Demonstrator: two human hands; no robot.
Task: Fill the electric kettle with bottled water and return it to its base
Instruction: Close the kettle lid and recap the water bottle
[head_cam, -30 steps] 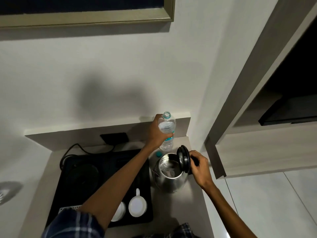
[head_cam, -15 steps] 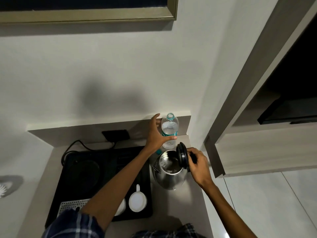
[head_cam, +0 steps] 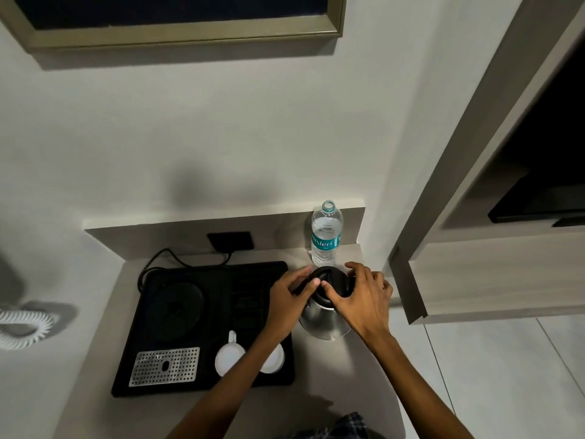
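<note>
A steel electric kettle point(head_cam: 323, 324) stands on the counter to the right of the black tray, its black lid point(head_cam: 330, 278) now down. My left hand point(head_cam: 286, 299) rests on the lid's left side with thumb and fingers on it. My right hand point(head_cam: 361, 296) lies over the lid's right side, fingers spread and touching it. Behind the kettle an uncapped water bottle point(head_cam: 326, 236) with a teal label stands upright against the back ledge, untouched. The round kettle base point(head_cam: 177, 308) sits in the tray's left part.
The black tray point(head_cam: 202, 384) holds a perforated metal grid point(head_cam: 164, 365) and two white cups point(head_cam: 229, 356). A cord runs to a dark wall socket point(head_cam: 230, 240). A coiled white cord point(head_cam: 28, 324) hangs at left. A cabinet panel point(head_cam: 408, 286) stands close on the right.
My left hand let go of the bottle, which now stands at the back, and came down onto the kettle. The lid went from upright to shut under both hands.
</note>
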